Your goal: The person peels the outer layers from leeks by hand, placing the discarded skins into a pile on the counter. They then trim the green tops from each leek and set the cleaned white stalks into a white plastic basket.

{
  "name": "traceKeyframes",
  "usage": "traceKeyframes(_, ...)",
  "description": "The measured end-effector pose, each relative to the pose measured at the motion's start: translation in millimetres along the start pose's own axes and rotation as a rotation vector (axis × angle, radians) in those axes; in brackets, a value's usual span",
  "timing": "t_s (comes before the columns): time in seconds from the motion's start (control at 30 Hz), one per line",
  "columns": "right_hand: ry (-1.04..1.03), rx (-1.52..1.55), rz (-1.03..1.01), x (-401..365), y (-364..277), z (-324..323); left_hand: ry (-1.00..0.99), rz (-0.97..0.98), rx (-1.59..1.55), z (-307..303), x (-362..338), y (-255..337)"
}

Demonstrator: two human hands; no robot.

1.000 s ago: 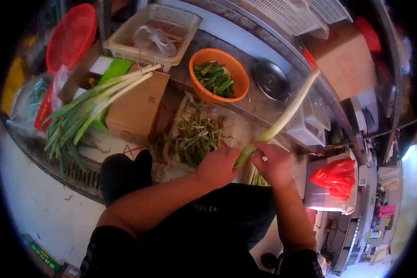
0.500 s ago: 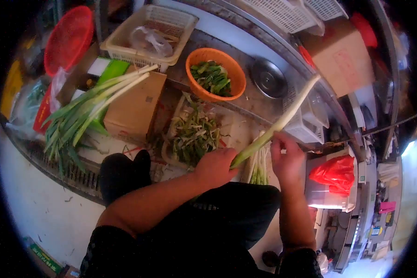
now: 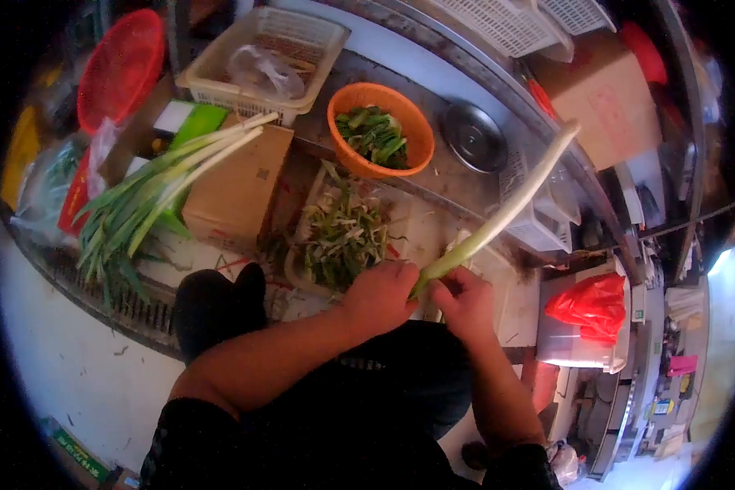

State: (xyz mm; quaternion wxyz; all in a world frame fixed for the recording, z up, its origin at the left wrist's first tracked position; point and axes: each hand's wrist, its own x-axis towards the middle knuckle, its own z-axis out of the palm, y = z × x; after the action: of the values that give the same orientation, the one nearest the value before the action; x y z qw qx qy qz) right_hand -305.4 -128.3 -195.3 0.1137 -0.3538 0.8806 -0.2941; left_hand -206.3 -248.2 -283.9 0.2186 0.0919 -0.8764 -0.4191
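A long scallion stalk (image 3: 498, 219) slants up and to the right, its white end highest. My left hand (image 3: 381, 299) is closed round its green lower end. Close beside it, my right hand (image 3: 463, 302) pinches the same stalk with thumb and fingers. Beyond my left hand lies a tray of leaf scraps (image 3: 347, 237). An orange basket (image 3: 423, 140) with green leaves in it stands farther back. A bunch of scallions (image 3: 151, 192) rests over a cardboard box (image 3: 235, 184) on the left.
A cream plastic basket (image 3: 322, 37) holding a clear bag is at the back. Right of the orange basket is a round metal lid (image 3: 475, 137). A red bag (image 3: 588, 308) hangs on a bin at the right. My dark-clad knees are below the hands.
My right hand has moved left and down along the stalk, near my left hand, and its fingers have closed on it. The stalk's white tip has shifted slightly right and up.
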Motion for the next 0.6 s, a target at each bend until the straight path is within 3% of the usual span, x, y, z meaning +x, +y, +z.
traceKeyframes(0.17,0.039,0.01,-0.094,0.1,22.4,6.2,0.059,0.028,0.004,4.8,-0.2,-1.8)
traceKeyframes(0.33,0.063,0.275,-0.12,0.5,31.9,16.7,-0.032,-0.038,-0.153,2.3,6.7,-8.1)
traceKeyframes(0.43,-0.032,0.211,-0.111,3.9,34.7,17.8,-0.124,-0.106,-0.299,-9.8,11.9,-4.3)
traceKeyframes(0.6,-0.008,0.02,-0.093,-0.7,19.4,13.1,-0.217,-0.101,-0.316,-6.5,14.9,-12.0)
